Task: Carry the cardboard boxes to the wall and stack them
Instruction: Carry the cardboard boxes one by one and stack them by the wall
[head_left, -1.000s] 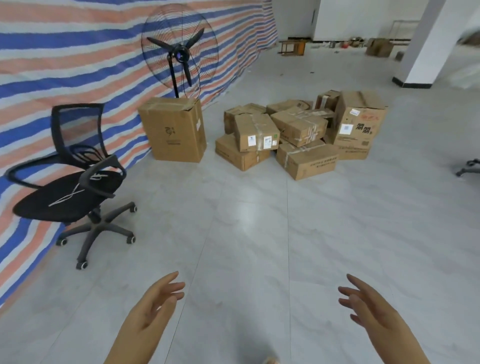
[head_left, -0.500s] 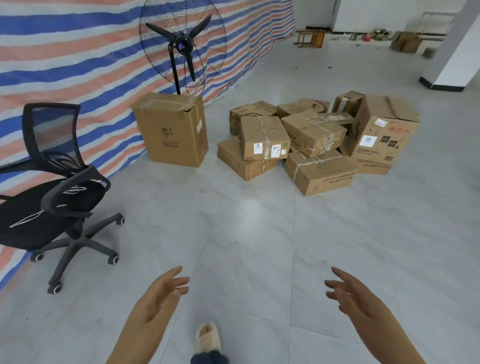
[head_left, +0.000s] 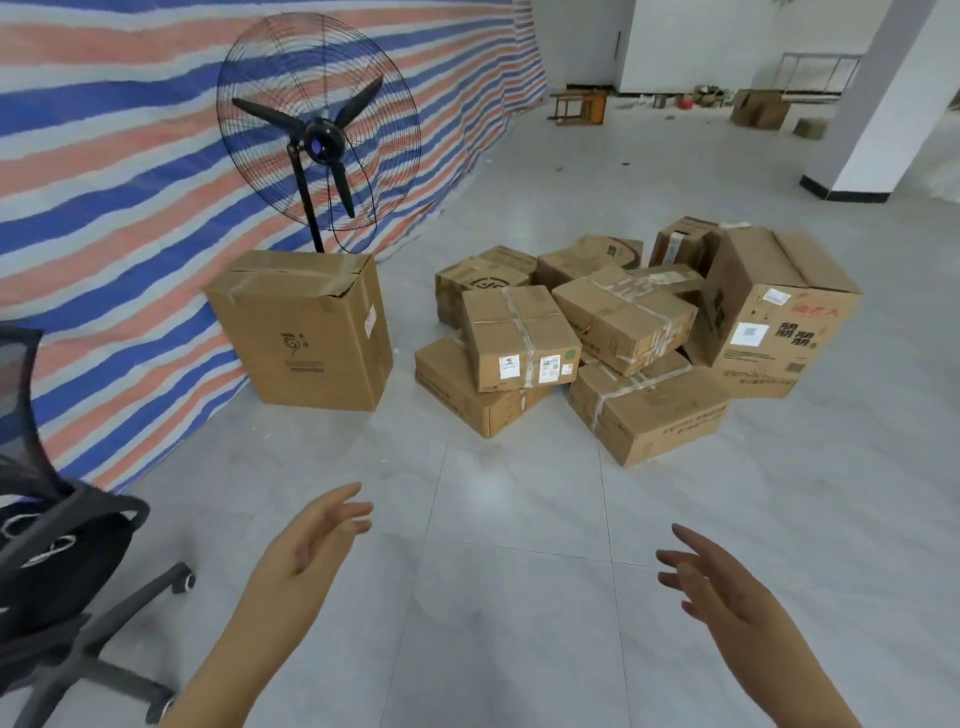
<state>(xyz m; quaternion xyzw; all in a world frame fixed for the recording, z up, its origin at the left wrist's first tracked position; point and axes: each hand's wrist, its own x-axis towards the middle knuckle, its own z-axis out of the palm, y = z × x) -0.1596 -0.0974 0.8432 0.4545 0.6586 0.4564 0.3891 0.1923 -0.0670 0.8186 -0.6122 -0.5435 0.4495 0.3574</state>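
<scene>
A heap of several brown cardboard boxes (head_left: 613, 332) lies on the grey tiled floor ahead, some tilted on others. The biggest of them (head_left: 774, 312) stands at the right of the heap. A tall single box (head_left: 306, 332) stands upright by the striped tarpaulin wall (head_left: 130, 171), left of the heap. My left hand (head_left: 311, 540) and my right hand (head_left: 722, 592) reach forward low in the view, both empty with fingers relaxed and spread, well short of the boxes.
A black standing fan (head_left: 319, 135) rises behind the tall box. A black office chair (head_left: 57, 561) stands at the left edge, close to my left arm. A white pillar (head_left: 878, 104) is at the far right, and a stool (head_left: 579, 106) and clutter lie far back.
I have walked closer: the boxes and fan appear larger and nearer, and the chair has slid toward the left edge. Both hands stay open and raised in front.
</scene>
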